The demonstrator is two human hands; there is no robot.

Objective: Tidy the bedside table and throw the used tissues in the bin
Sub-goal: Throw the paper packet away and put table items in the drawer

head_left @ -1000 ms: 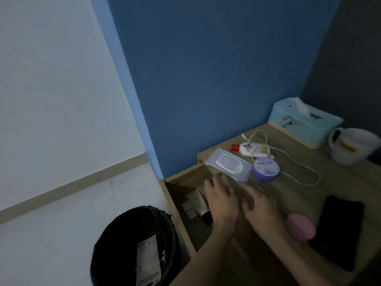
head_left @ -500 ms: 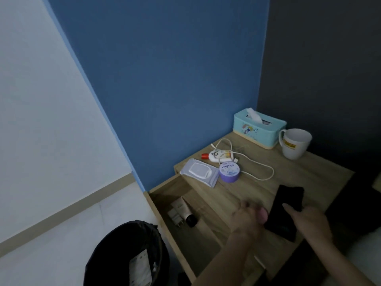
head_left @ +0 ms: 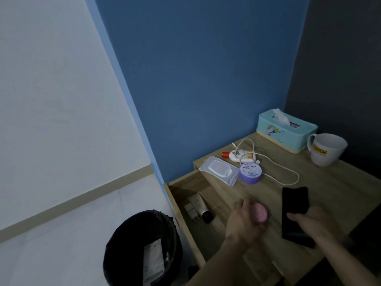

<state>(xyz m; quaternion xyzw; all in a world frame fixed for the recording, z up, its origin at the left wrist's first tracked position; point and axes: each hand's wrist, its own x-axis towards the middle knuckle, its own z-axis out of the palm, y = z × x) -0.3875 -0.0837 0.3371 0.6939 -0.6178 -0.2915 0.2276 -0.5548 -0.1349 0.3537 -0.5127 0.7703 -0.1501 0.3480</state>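
The wooden bedside table (head_left: pixel 334 195) carries a wet-wipes pack (head_left: pixel 218 171), a purple jar (head_left: pixel 250 172), a small white bottle with a red cap (head_left: pixel 239 155) and a white cable (head_left: pixel 278 172). My left hand (head_left: pixel 243 223) curls around a pink round object (head_left: pixel 260 213) near the table's front edge. My right hand (head_left: pixel 315 222) lies over the right side of a black phone (head_left: pixel 294 203), thumb on top. The black bin (head_left: pixel 142 244) stands on the floor to the left. I see no loose used tissue.
The drawer (head_left: pixel 185 188) is pulled open on the left, with a tube (head_left: pixel 201 205) and a charger plug (head_left: pixel 191 211) inside. A teal tissue box (head_left: pixel 286 133) and a white mug (head_left: pixel 325 149) stand at the back by the wall. A white packet lies in the bin.
Both hands left the drawer edge and moved right. The left hand closed on the pink object, the right hand reached the phone, which turned slightly. The view shifted left.
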